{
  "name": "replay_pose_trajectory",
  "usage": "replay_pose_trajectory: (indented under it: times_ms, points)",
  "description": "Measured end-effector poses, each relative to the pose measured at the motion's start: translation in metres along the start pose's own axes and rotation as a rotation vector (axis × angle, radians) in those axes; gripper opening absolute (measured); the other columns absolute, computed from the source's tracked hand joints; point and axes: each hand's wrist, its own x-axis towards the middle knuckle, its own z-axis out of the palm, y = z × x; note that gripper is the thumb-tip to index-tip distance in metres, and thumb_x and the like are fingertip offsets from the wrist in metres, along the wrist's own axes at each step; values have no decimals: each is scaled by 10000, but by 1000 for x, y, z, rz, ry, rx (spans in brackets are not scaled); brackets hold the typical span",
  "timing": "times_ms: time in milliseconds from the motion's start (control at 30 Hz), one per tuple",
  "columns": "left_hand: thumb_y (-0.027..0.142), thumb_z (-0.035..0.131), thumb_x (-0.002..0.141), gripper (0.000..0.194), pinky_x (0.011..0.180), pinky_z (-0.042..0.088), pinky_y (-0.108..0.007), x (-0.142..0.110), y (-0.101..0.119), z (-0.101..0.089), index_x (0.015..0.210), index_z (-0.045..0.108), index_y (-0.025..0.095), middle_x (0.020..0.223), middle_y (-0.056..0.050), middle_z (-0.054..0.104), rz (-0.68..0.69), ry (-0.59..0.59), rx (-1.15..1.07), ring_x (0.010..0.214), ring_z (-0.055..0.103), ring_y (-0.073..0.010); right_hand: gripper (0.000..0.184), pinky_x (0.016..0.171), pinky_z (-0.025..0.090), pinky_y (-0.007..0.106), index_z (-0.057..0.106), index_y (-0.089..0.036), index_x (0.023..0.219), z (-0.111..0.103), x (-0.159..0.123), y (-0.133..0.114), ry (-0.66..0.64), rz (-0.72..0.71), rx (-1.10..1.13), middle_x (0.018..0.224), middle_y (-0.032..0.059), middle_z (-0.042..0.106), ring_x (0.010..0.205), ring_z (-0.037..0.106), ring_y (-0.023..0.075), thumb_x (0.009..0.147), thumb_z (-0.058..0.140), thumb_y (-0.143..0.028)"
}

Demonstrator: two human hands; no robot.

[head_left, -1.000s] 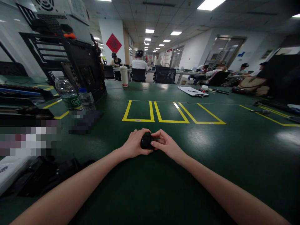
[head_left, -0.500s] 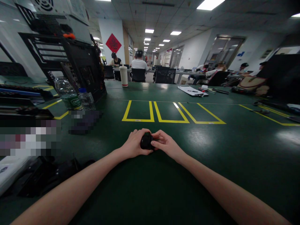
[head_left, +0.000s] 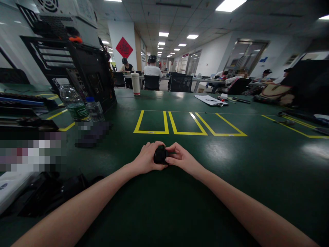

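A small black rounded object [head_left: 159,156], glossy and boxy with soft corners, rests low over the green table [head_left: 164,206] between my two hands. My left hand [head_left: 147,158] curls round its left side, thumb below and fingers over the top. From the right, my right hand [head_left: 182,158] pinches its edge with thumb and fingertips. Part of the object is covered by fingers, and its exact kind cannot be told.
Yellow tape frames [head_left: 189,133] mark the table ahead. To the left stand plastic bottles [head_left: 94,109] and a black computer case [head_left: 92,75]. A white tumbler [head_left: 135,83] and a clipboard [head_left: 210,100] stand or lie farther back. Several people sit beyond.
My right thumb and fingers have shifted very slightly at the object's right edge. My left hand and the object stay almost where they were.
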Motion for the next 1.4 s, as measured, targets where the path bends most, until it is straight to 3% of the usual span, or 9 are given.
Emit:
replay_pose_trajectory:
  times_ms: [133,233,367,500,667,767,1100,1300,1400]
  points:
    - [388,663,603,602,701,368,-342,1,-2,3,1105,364,242,990,-39,493,14,35,30,819,463,-218,214,660,486,283,465,-207,899,3,2,1,54,-8,-16,946,11,526,825,567,141,724,581,-250]
    - [385,661,606,602,701,370,-337,1,-2,4,1106,360,239,994,-35,490,27,39,29,816,461,-212,263,648,483,279,460,-209,943,4,3,0,57,10,-27,978,23,513,834,563,147,717,588,-245]
    - [371,660,615,592,713,370,-339,1,-2,3,1108,358,245,1012,-34,487,18,26,12,838,461,-216,280,732,482,338,460,-202,963,1,2,-2,28,46,-39,1029,38,505,902,554,171,717,588,-244]
    - [380,658,613,588,701,371,-344,0,0,1,1104,364,244,1002,-41,492,-8,5,14,831,468,-223,325,851,444,363,449,-209,928,0,-1,-3,-28,-7,5,1054,17,499,1004,520,176,667,641,-178]
    - [389,644,632,575,716,372,-352,0,4,-3,1112,364,242,1008,-47,486,9,-13,10,846,466,-227,206,745,483,344,466,-213,894,3,-1,0,42,6,-8,1002,17,520,888,561,161,728,576,-263]
    - [386,650,626,579,714,374,-355,-1,6,-5,1111,368,244,1001,-46,489,-4,-10,3,838,470,-227,228,715,485,331,468,-216,916,4,0,1,67,5,-26,999,20,520,862,562,159,722,580,-254]
    - [379,651,611,581,703,367,-354,1,2,0,1098,370,233,991,-50,495,7,15,27,830,465,-231,322,857,433,377,436,-214,927,0,-1,-1,-22,-4,-16,1064,19,493,1016,510,180,675,634,-181]
    - [394,659,606,596,706,371,-347,0,-1,2,1104,370,242,985,-42,495,-3,21,15,833,465,-227,201,729,478,322,442,-210,894,3,0,1,24,-18,-17,984,16,516,883,556,154,740,562,-258]
    - [387,661,609,591,706,375,-345,0,0,1,1105,371,247,993,-39,493,-6,17,3,832,468,-223,228,688,484,309,446,-215,925,4,1,1,51,-4,-50,999,23,511,875,553,161,734,565,-254]
